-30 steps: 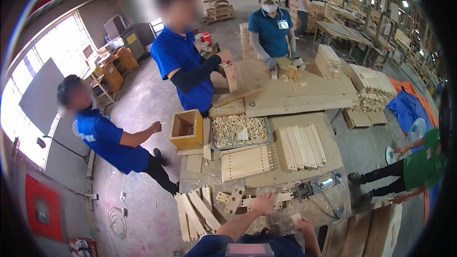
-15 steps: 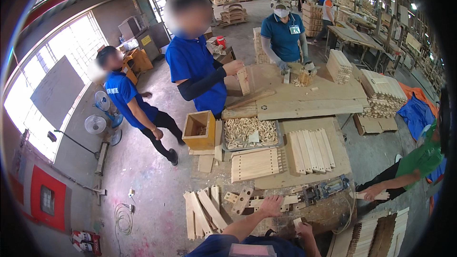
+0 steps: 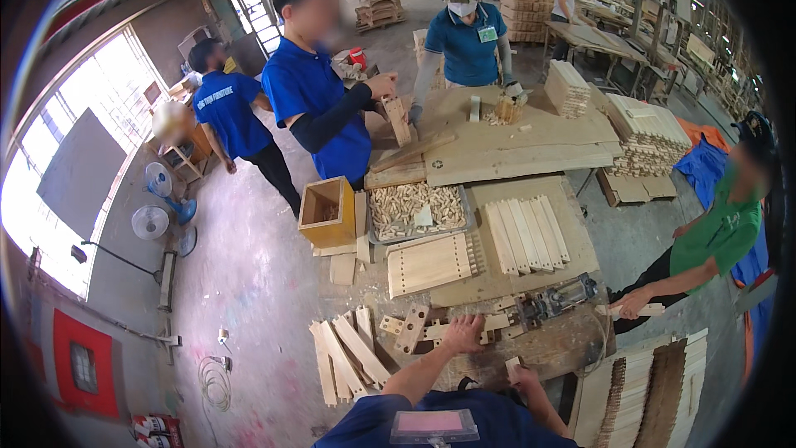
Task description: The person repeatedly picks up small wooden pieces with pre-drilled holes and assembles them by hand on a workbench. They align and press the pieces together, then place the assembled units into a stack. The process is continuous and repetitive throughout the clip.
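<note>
My left hand (image 3: 463, 334) lies over a pale wooden strip (image 3: 434, 333) on the work bench, fingers bent down onto it. Beside it sits a wooden jig plate with round holes (image 3: 410, 329). To the right of that hand is a metal clamping device with a cylinder (image 3: 557, 299). My right hand (image 3: 522, 377) is closed round a small pale wooden piece (image 3: 513, 362) near the bench's front edge. Part of that piece is hidden by my fingers.
Loose wooden strips (image 3: 348, 350) lie left. Beyond are drilled boards (image 3: 429, 265), a tray of dowels (image 3: 461, 193), a yellow box (image 3: 326, 214) and slats (image 3: 526, 235). A person in green (image 3: 715, 236) holds a strip at right; stacked slats (image 3: 638, 390) stand near. Other people work across the table.
The whole view has shifted slightly. Both my hands keep their places at the bench. The person at far left has turned away, and more of the person in green shows.
</note>
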Demonstrator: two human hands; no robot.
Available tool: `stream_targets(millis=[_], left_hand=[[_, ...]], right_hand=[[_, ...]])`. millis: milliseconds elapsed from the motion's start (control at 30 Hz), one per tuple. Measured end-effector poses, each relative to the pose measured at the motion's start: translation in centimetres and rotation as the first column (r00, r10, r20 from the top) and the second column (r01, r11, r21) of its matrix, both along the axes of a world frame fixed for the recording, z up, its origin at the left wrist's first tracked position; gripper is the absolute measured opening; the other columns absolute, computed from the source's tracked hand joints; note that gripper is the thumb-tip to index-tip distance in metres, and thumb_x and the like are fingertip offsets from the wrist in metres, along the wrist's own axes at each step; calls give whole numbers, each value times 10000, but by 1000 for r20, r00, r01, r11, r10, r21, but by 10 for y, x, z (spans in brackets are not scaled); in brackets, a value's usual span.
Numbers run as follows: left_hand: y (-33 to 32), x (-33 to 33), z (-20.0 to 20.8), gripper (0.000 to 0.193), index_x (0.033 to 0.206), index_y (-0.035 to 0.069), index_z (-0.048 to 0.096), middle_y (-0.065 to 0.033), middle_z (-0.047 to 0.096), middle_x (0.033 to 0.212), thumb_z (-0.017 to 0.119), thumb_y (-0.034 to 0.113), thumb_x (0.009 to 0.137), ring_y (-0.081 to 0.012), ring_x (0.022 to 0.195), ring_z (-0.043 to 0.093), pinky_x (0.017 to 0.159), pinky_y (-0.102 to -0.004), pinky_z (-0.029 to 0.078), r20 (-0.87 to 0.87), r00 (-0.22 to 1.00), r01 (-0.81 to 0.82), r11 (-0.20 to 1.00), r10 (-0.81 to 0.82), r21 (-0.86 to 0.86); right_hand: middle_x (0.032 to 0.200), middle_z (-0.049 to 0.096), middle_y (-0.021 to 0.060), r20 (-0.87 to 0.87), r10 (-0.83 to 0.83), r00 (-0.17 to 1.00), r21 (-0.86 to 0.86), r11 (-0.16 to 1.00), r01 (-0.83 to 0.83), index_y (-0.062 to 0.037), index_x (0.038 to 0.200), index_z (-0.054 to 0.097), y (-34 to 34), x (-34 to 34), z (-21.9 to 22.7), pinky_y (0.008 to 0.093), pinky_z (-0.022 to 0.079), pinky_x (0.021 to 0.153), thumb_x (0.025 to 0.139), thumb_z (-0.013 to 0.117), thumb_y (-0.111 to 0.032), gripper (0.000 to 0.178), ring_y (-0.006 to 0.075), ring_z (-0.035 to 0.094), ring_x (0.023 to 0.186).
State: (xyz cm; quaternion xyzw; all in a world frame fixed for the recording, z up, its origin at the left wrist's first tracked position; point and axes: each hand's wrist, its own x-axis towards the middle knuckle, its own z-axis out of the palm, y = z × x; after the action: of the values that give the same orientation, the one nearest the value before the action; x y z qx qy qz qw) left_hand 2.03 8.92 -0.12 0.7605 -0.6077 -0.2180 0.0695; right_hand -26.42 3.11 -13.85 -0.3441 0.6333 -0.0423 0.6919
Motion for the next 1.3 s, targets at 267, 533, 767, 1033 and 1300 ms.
stream_targets(millis=[267,533,767,1033,1300], left_hand=[[-3,9,9,1146,1526,68,308,-202,483,1415,789,630,651,-376,1338,440,1097,-482,353,-74,997,23,993,-14,119],[-144,130,137,725,1250,30,529,-203,555,1163,724,503,735,-349,1083,527,912,-439,451,-696,704,-468,830,142,-304],[-199,162,202,251,1041,76,488,-83,467,876,571,219,852,-220,770,445,698,-370,414,-855,-306,-826,564,-419,19],[-140,116,81,157,964,104,448,-29,409,695,531,51,841,-171,588,411,553,-344,386,-871,-434,-803,536,-229,259],[-88,114,69,100,932,87,450,-51,450,686,518,63,863,-190,586,476,543,-344,426,-912,-402,-771,567,-81,290]], right_hand=[[912,679,176,-15,-27,1000,-25,999,27,15,1234,566,6,12,5,447,528,522,973,609,-202,342,326,686,721],[857,682,95,47,177,983,-214,963,-164,-27,1062,669,-5,-13,-5,356,513,596,967,607,-281,279,200,667,732],[846,701,116,-284,110,952,-310,930,-200,1,1029,709,3,-19,-16,357,524,601,896,645,-314,348,189,667,746],[775,699,87,-90,105,990,-86,990,-113,14,1028,716,-8,19,-1,336,510,543,917,663,-276,315,184,655,630],[1283,647,178,-728,314,609,-479,403,-780,-10,1333,580,-14,68,69,469,504,951,898,676,-399,592,342,635,1158]])
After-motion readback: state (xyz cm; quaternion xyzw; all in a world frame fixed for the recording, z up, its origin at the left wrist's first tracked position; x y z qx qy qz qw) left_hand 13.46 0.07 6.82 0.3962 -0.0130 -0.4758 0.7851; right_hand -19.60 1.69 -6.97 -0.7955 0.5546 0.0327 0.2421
